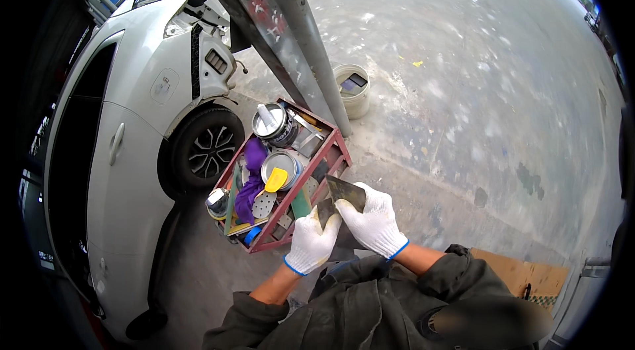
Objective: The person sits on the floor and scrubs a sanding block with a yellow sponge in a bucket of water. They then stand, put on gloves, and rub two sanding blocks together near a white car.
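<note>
Both my hands wear white knit gloves with blue cuffs. My left hand point(312, 241) and my right hand point(372, 220) meet over dark flat scraper blades point(344, 192). The right hand grips the upper blade, which juts up and left. The left hand holds a second dark blade point(342, 239) beneath it. They hover just right of a red metal cart point(329, 176) that carries tins, a yellow spreader point(275, 180) and a purple cloth point(253, 171).
A white car point(132, 132) with its front bumper off stands at the left, its wheel point(206, 148) beside the cart. Two grey steel posts point(291, 33) rise behind the cart. A pale bucket point(352, 89) sits on the concrete floor. Cardboard point(529, 276) lies at lower right.
</note>
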The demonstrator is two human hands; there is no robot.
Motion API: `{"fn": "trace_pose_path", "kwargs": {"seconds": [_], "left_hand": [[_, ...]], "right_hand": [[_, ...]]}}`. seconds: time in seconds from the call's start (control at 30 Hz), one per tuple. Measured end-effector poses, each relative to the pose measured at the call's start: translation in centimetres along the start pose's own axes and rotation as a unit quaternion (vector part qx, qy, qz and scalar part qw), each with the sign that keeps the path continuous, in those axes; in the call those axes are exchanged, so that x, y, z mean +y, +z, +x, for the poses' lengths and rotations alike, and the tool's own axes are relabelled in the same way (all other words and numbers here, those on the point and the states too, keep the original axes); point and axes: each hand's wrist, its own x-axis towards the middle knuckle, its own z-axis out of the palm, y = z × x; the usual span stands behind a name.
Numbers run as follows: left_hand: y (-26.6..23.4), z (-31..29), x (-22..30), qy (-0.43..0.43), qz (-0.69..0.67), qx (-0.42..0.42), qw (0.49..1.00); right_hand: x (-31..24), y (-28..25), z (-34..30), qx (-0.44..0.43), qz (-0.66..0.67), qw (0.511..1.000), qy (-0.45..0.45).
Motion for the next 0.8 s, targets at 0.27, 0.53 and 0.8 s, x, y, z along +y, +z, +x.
{"fn": "trace_pose_path", "kwargs": {"seconds": [0.27,0.53,0.8], "left_hand": [[-1.3,1.1,-1.1,-0.048,-0.049,-0.208,0.976],[-1.1,3.5,-1.5,0.221,0.161,0.071,0.959],[-0.8,2.0,-7.2,-0.147,-0.715,-0.167,0.662]], "right_hand": [[-0.4,-2.1,2.2,-0.144,-0.001,0.99,0.016],[-0.3,-3.7,1.7,-0.221,0.006,0.972,-0.074],[0.9,-3.7,0.0,-0.154,0.051,0.952,-0.26]]}}
